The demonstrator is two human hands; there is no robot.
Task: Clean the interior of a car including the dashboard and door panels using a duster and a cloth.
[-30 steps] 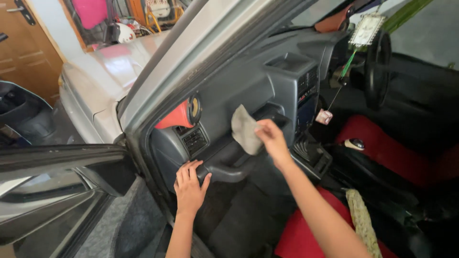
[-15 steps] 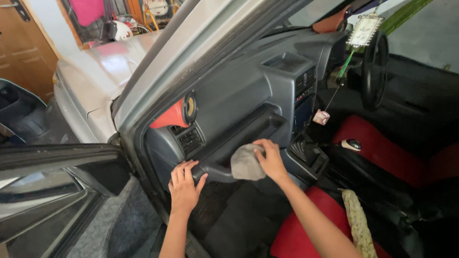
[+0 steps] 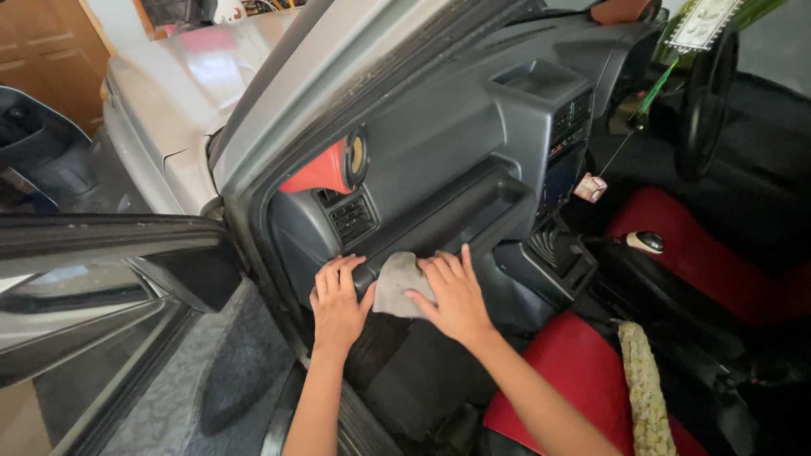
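Cloth [image 3: 395, 284] lay pressed against the dash shelf [image 3: 456, 221] under my right hand [image 3: 454, 294], fingers spread flat. My left hand [image 3: 338, 304] rested open, just left of the cloth, holding nothing.

A dark grey dashboard [image 3: 439, 143] carries an open shelf [image 3: 456, 221] along its lower edge; a grey cloth [image 3: 395, 283] lies on the shelf's near-left lip, with a red-orange speaker pod [image 3: 325, 173] on the dashboard's far-left end.
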